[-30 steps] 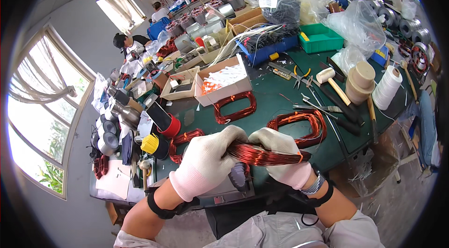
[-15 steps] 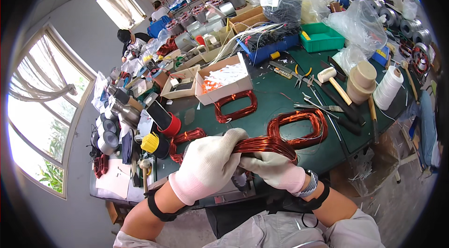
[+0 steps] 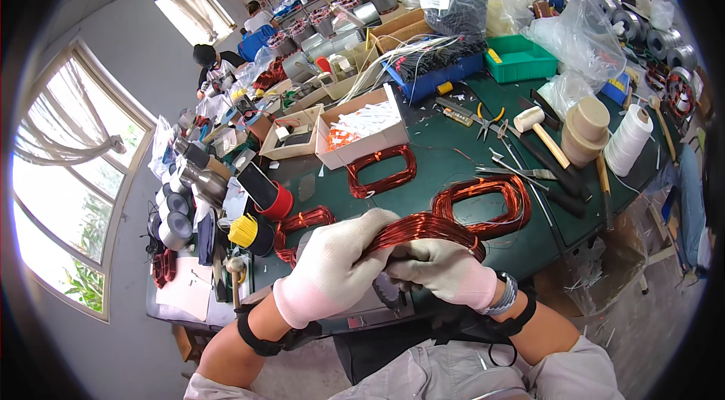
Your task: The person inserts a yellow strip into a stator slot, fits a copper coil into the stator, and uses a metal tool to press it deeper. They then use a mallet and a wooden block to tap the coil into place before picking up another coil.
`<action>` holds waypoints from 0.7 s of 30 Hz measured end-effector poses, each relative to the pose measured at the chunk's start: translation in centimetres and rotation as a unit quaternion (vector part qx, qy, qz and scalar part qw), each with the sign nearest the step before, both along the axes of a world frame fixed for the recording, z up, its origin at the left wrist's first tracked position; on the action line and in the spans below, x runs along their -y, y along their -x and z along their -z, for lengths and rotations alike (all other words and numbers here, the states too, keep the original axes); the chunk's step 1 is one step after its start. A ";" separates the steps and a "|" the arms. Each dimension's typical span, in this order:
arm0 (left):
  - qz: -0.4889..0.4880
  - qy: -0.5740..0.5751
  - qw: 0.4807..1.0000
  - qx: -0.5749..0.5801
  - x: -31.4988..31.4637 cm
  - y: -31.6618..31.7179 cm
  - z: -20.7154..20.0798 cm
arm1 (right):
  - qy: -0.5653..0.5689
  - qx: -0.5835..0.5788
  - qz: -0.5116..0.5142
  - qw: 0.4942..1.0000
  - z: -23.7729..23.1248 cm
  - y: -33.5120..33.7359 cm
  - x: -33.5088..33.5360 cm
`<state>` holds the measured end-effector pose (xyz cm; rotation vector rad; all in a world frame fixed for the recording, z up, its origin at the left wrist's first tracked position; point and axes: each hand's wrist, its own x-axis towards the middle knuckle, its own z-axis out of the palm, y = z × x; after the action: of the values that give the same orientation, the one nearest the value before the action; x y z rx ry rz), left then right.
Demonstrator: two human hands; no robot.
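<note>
Both gloved hands grip a bundle of copper wire, the coil (image 3: 423, 230), held just above the near edge of the green tabletop (image 3: 453, 166). The left hand (image 3: 332, 268) wraps over the coil's left end, its fingers (image 3: 370, 223) curled tight around the strands. The right hand (image 3: 442, 275) sits just beside it, touching it, with fingers clenched on the coil from below and the thumb pressed along the underside. The coil runs from the hands up and to the right, where its far loop (image 3: 483, 204) lies on the tabletop. A second, smaller copper loop (image 3: 381, 171) lies flat farther back, apart from the held one, and a third (image 3: 302, 223) lies to the left, near a red-rimmed black spool (image 3: 268, 192) and a yellow brush-like tuft (image 3: 244, 230). Behind the second loop stands an open cardboard box (image 3: 362, 128) with white and orange slips inside. To the right lie a mallet (image 3: 540, 132), pliers (image 3: 487, 115) and several dark hand tools (image 3: 544, 177), next to a tan tape roll stack (image 3: 583, 128) and a white spool of cord (image 3: 628, 140). A green tray (image 3: 521, 59) and a blue bin (image 3: 434, 75) full of sleeving sit at the back. Other people work at the far end of the long bench.
</note>
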<state>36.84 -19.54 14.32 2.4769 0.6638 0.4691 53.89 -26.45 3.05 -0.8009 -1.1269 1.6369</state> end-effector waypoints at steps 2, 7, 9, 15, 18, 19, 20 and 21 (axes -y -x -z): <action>0.005 -0.038 0.999 0.009 -0.2 0.3 0.8 | 0.007 0.020 -0.014 1.000 -1.4 -0.4 0.5; 0.003 -0.176 0.982 -0.063 0.2 0.2 0.8 | 0.031 0.006 -0.060 0.998 -0.1 -0.6 0.2; 0.002 -0.163 0.985 -0.063 0.0 0.3 1.0 | -0.018 0.035 -0.008 0.999 0.1 -0.2 0.3; -0.073 -0.019 0.995 -0.060 -0.2 0.5 1.2 | -0.304 0.245 0.304 0.869 2.7 2.8 1.3; -0.115 0.045 0.989 -0.082 0.2 0.5 1.1 | -0.354 0.267 0.334 0.832 3.4 2.5 1.6; -0.131 0.047 0.987 -0.081 0.3 0.5 1.4 | -0.372 0.235 0.369 0.819 3.6 2.4 1.4; -0.131 0.028 0.988 -0.074 0.3 0.9 1.7 | -0.379 0.227 0.375 0.815 3.2 2.3 0.8; -0.135 0.025 0.988 -0.072 0.6 1.2 1.7 | -0.308 0.185 0.361 0.861 2.4 2.2 0.8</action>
<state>35.64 -20.18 12.60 2.3997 1.0658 0.3689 51.74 -27.21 0.67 -0.9592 -1.2929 0.4544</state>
